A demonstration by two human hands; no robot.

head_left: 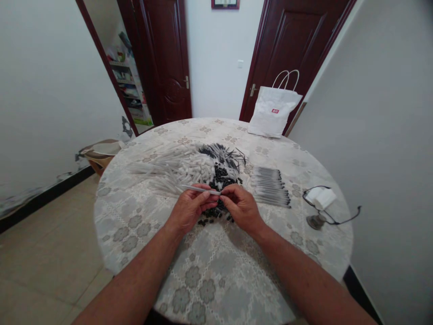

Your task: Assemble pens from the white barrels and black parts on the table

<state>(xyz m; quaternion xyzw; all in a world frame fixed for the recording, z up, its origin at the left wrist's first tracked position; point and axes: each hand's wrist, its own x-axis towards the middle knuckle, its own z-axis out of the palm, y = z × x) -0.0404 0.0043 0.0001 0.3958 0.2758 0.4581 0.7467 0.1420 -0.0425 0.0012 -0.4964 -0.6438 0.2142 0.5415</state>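
My left hand is closed round a slim translucent pen barrel, which lies almost level and points to the right. At the barrel's right end, the thumb and fingers of my right hand pinch a small black pen part, mostly hidden by the fingertips. Under and just beyond both hands lies a heap of small black plugs. Left of that heap are white pen caps and a spread of loose clear barrels. Behind it lie pen pieces with dark tips. Pens with dark ends lie side by side in a row on the right.
A round table with a patterned cloth bears everything. On its right are eyeglasses, a white folded tissue and a small round metal object. A white paper bag stands at the back right edge.
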